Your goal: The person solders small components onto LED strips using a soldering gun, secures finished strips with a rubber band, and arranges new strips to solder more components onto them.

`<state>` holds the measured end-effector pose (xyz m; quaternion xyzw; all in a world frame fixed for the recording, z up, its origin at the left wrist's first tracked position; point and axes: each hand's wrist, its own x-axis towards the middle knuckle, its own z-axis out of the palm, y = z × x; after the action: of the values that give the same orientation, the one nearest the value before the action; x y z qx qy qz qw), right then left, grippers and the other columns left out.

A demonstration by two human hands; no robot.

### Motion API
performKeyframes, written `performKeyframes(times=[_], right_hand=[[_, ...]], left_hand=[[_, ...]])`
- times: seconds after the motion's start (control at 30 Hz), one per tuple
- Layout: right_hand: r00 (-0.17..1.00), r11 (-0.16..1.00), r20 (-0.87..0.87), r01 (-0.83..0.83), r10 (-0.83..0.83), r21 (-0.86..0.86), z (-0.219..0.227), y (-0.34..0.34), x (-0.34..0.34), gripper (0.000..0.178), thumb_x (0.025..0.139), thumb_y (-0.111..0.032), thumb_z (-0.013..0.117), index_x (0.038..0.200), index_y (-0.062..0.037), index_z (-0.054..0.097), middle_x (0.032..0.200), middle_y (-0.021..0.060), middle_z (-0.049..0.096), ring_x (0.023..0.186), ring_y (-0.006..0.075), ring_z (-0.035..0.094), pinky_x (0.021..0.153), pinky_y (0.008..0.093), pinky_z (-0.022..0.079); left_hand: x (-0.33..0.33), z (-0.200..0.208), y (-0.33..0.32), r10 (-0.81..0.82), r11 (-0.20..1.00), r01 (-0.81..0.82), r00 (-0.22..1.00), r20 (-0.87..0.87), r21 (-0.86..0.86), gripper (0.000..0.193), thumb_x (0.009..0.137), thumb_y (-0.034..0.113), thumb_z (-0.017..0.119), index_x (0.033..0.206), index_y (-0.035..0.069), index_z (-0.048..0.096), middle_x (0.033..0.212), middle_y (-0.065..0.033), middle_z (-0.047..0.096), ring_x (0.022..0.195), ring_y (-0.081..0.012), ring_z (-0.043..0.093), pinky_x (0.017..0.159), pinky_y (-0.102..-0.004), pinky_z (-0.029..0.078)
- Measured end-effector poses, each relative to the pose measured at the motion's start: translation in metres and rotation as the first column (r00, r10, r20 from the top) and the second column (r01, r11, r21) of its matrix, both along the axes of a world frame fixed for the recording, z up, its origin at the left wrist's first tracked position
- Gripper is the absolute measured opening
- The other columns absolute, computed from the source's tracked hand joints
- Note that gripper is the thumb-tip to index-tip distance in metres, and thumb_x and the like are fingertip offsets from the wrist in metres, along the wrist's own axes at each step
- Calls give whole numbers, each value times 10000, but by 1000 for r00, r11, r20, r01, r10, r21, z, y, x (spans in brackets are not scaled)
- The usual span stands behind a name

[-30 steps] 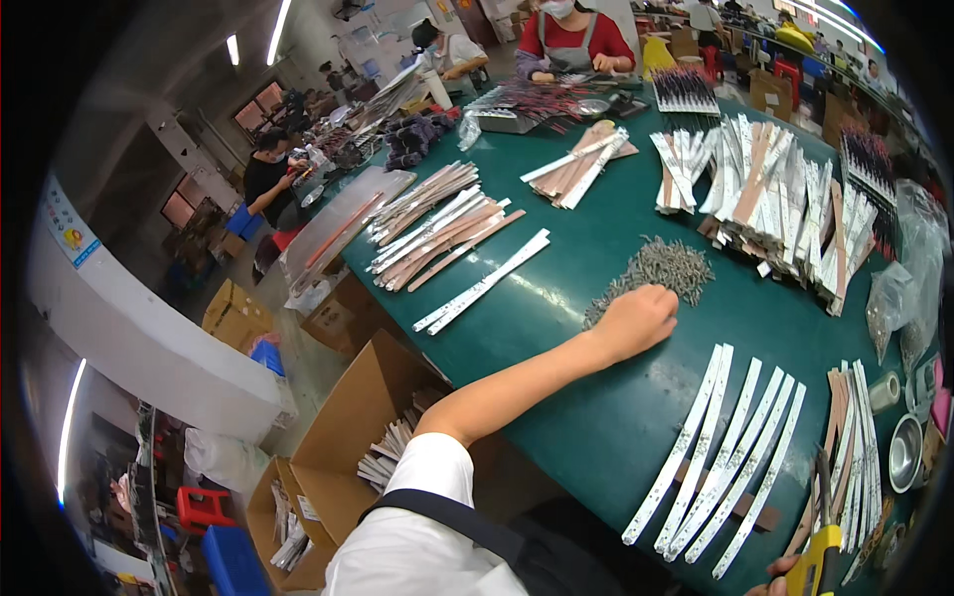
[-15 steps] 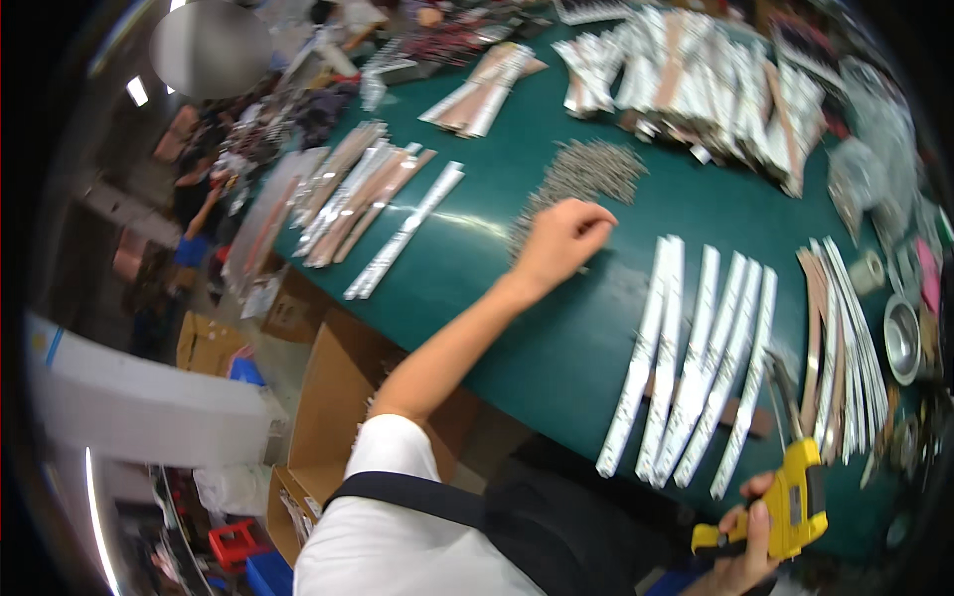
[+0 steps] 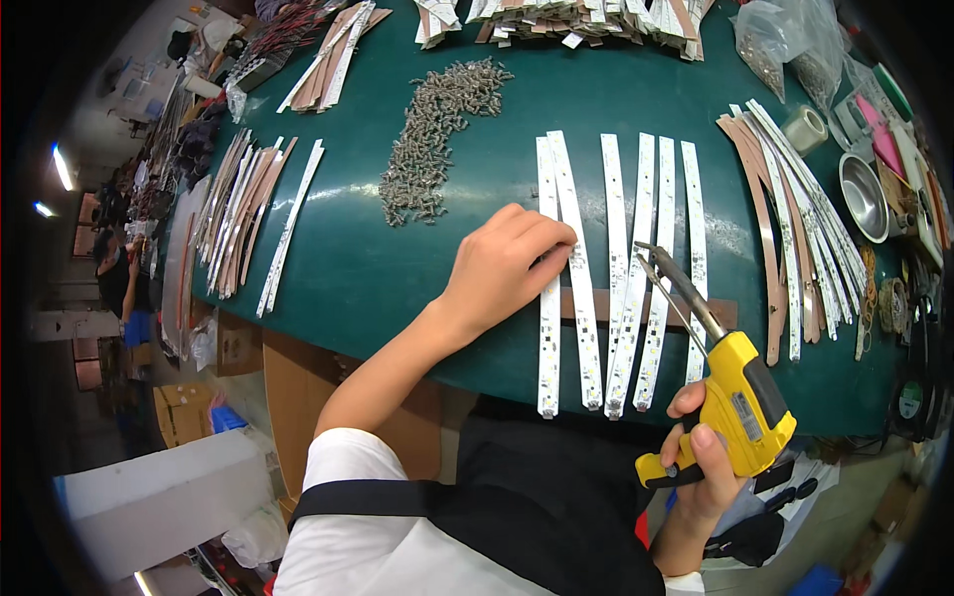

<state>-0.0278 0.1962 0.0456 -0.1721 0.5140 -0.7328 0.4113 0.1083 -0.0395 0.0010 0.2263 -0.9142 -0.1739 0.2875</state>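
In my right hand (image 3: 701,452) is a yellow soldering gun (image 3: 740,407), its long metal barrel slanting up and left. The barrel's tip hovers at or just above the white LED strips (image 3: 615,199), close to their middle; contact is unclear. Several such strips lie side by side in front of me, across a brown bar (image 3: 717,314). My left hand (image 3: 507,263) is closed, fingertips pinched beside the second strip from the left. Anything small between those fingers is hidden. Beyond that hand lies a heap of small metal parts (image 3: 427,139) on the green table (image 3: 343,228).
More strips (image 3: 238,214) lie to the left, and a bundle (image 3: 810,238) lies to the right. Piled strips (image 3: 596,20) line the far side. A metal bowl (image 3: 863,197), a tape roll (image 3: 805,129) and plastic bags (image 3: 780,45) stand at the right. Someone (image 3: 119,273) sits far left.
My left hand has left the heap of metal parts and come right, to the strips. The soldering gun's tip has moved from the strips' right side to over them. The view has shifted.
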Motion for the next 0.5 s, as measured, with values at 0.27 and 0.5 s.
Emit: performKeyframes(times=[0.27,0.5], right_hand=[[1000,1000,-1,-23,23,17,4,-4,4,545,814,-51,600,1293,96,385,948,217,550,802,198,562,440,214,488],[1000,999,-19,-22,22,29,5,-6,5,536,819,-54,592,1290,97,386,942,222,550,792,203,558,438,214,482]], left_hand=[[3,0,-4,38,988,-36,999,9,-148,120,737,41,702,838,88,659,792,-22,659,711,-197,569,611,-310,476],[-4,-2,-1,-2,999,0,999,-49,-37,123,739,30,695,846,82,664,778,-26,655,711,-205,563,628,-313,468]])
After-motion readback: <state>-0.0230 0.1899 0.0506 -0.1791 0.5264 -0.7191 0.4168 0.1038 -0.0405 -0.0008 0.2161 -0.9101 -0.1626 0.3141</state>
